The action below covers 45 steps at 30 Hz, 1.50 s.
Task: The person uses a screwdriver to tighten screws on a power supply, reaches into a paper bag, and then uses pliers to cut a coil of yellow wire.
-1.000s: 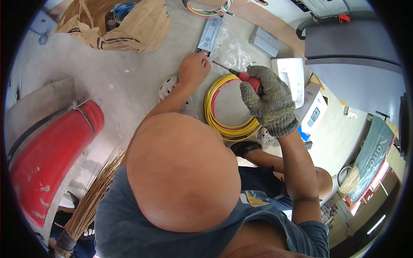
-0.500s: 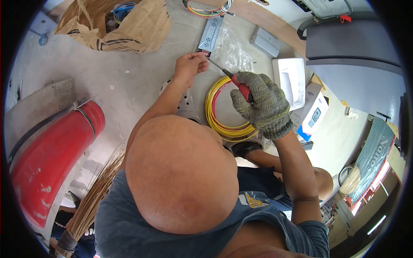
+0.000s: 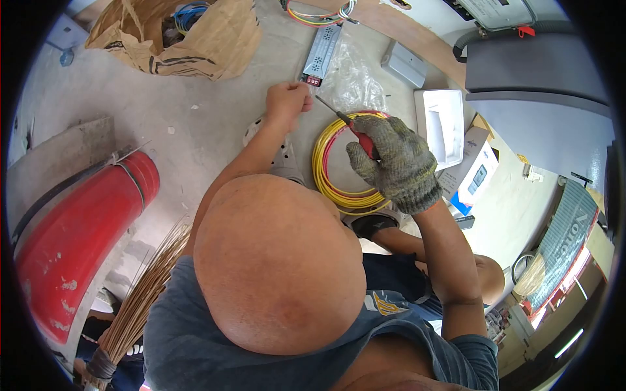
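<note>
Right hand (image 3: 394, 163), gloved, grips the red screwdriver (image 3: 355, 133), tip aimed at the terminal end of the LED driver (image 3: 319, 52) on the floor. Bare left hand (image 3: 285, 101) pinches something there, can't tell what. I'd keep the blade square and press lightly.

Grey knit glove (image 3: 396, 163), blue-grey shirt (image 3: 261, 365)

Gloved right hand (image 3: 394, 163) grips screwdriver (image 3: 349, 124); bare left hand (image 3: 285, 99) beside tip.

One head-worn camera looks steeply down, close over the concrete floor (image 3: 163, 124).
</note>
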Tool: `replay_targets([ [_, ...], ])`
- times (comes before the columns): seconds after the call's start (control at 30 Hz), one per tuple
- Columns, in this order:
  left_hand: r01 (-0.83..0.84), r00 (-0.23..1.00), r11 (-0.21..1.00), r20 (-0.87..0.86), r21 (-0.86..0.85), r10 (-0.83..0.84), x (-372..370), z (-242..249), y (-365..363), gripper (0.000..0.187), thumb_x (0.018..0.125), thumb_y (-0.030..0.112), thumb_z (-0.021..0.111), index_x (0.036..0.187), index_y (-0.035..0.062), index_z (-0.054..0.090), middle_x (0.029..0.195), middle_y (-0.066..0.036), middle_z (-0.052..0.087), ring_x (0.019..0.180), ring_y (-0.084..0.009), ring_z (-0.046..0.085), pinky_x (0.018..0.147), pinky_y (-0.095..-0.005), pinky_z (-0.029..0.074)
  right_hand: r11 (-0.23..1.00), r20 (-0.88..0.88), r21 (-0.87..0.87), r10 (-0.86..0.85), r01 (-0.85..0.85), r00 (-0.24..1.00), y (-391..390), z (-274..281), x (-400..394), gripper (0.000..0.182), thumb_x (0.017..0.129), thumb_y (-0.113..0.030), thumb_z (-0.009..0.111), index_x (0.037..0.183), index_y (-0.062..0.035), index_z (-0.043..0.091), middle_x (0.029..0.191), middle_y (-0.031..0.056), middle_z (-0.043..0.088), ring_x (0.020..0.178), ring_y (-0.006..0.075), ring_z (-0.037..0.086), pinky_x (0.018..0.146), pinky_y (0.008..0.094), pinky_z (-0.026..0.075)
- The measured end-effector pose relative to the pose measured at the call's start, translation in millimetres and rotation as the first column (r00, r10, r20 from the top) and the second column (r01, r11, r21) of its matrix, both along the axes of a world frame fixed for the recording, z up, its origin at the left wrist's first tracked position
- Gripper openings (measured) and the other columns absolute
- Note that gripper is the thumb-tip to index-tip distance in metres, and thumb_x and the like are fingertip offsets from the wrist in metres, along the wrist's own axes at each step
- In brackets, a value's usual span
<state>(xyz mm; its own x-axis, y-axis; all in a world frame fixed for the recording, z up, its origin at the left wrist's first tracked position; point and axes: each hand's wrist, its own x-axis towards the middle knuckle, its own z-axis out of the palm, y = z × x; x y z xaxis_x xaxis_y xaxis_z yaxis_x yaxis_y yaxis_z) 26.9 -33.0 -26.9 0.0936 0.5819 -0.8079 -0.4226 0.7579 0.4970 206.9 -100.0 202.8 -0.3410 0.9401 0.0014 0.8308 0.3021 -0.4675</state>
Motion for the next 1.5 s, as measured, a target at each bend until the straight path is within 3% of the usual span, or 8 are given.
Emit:
replay_targets([
  [0.07, 0.5, 0.653, 0.827, -0.739, 0.258, -0.164, -4, 7, -1, 0.018, 0.084, 0.013, 0.069, 0.099, 0.0029, 0.071, 0.089, -0.012, 0.073, 0.078, -0.0252, 0.071, 0.072, -0.0365, 0.057, 0.998, 0.025, -0.046, -0.046, 0.047, 0.999, -4, -3, 7, 0.04, 0.083, -0.031, 0.075, 0.118, -0.0164, 0.066, 0.101, 0.0139, 0.069, 0.087, 0.0323, 0.069, 0.074, 0.0415, 0.057],
  [0.47, 0.855, 0.2, 0.504, -0.975, 0.126, -0.097, 10, 4, -12, 0.014, 0.082, 0.018, 0.07, 0.094, 0.0117, 0.074, 0.091, -0.015, 0.069, 0.086, -0.0356, 0.067, 0.076, -0.0451, 0.054, 0.993, 0.026, -0.059, -0.103, 0.104, 0.994, -12, -4, 15, 0.037, 0.081, -0.024, 0.078, 0.114, -0.0137, 0.066, 0.096, 0.0152, 0.068, 0.079, 0.0317, 0.069, 0.071, 0.04, 0.057],
  [0.6, 0.838, 0.22, 0.525, -0.972, 0.149, -0.076, 11, 1, -10, 0.012, 0.082, 0.018, 0.068, 0.088, 0.0083, 0.07, 0.092, -0.017, 0.067, 0.085, -0.0378, 0.066, 0.076, -0.0469, 0.054, 0.997, -0.008, -0.008, -0.074, 0.074, 0.997, -11, -2, 11, 0.039, 0.08, -0.026, 0.079, 0.114, -0.0135, 0.066, 0.096, 0.0153, 0.068, 0.082, 0.0328, 0.07, 0.072, 0.0403, 0.057],
  [0.7, 0.662, 0.488, 0.686, -0.868, 0.301, -0.09, 11, 3, -10, 0.009, 0.084, 0.014, 0.067, 0.087, 0.0051, 0.068, 0.088, -0.015, 0.068, 0.08, -0.032, 0.068, 0.071, -0.0417, 0.056, 0.997, 0.007, -0.015, -0.076, 0.076, 0.997, -14, 0, 10, 0.039, 0.08, -0.027, 0.079, 0.114, -0.0133, 0.066, 0.097, 0.0148, 0.069, 0.084, 0.0331, 0.07, 0.074, 0.0411, 0.058],
  [0.73, 0.353, 0.851, 0.903, -0.485, 0.245, -0.201, 9, 8, -7, 0.009, 0.085, 0.012, 0.067, 0.09, 0.0043, 0.066, 0.087, -0.011, 0.067, 0.078, -0.026, 0.066, 0.07, -0.0375, 0.055, 0.997, 0.006, -0.017, -0.076, 0.076, 0.997, -15, -1, 10, 0.039, 0.08, -0.027, 0.079, 0.114, -0.0133, 0.066, 0.097, 0.0148, 0.069, 0.084, 0.0331, 0.07, 0.074, 0.0411, 0.058],
  [0.77, 0.082, 0.996, 0.997, 0.019, -0.009, -0.081, 7, 10, -3, 0.009, 0.087, 0.01, 0.067, 0.092, 0.0035, 0.064, 0.085, -0.007, 0.066, 0.077, -0.0201, 0.065, 0.069, -0.0332, 0.055, 0.999, 0.003, 0.0, -0.052, 0.052, 0.999, -16, -2, 10, 0.039, 0.08, -0.028, 0.079, 0.114, -0.014, 0.067, 0.097, 0.0144, 0.069, 0.084, 0.0329, 0.07, 0.074, 0.0416, 0.057],
  [0.97, -0.106, 0.946, 0.965, 0.273, -0.239, 0.172, 6, 8, 5, 0.008, 0.088, 0.008, 0.065, 0.091, 0.0019, 0.062, 0.081, -0.007, 0.064, 0.075, -0.0191, 0.065, 0.072, -0.0307, 0.057, 1.0, 0.064, 0.018, 0.019, -0.021, 0.998, -24, -9, 5, 0.039, 0.079, -0.032, 0.079, 0.114, -0.0179, 0.067, 0.096, 0.0118, 0.067, 0.079, 0.0315, 0.068, 0.067, 0.0417, 0.055],
  [1.5, -0.214, 0.918, 0.934, 0.269, -0.286, 0.293, 10, 12, 8, 0.013, 0.085, 0.002, 0.061, 0.098, -0.0015, 0.058, 0.09, -0.012, 0.061, 0.082, -0.0236, 0.066, 0.082, -0.0359, 0.06, 0.973, 0.147, 0.183, 0.114, -0.141, 0.983, -24, -20, -4, 0.04, 0.078, -0.031, 0.077, 0.114, -0.0173, 0.068, 0.087, 0.0056, 0.063, 0.069, 0.0256, 0.065, 0.059, 0.0385, 0.053],
])
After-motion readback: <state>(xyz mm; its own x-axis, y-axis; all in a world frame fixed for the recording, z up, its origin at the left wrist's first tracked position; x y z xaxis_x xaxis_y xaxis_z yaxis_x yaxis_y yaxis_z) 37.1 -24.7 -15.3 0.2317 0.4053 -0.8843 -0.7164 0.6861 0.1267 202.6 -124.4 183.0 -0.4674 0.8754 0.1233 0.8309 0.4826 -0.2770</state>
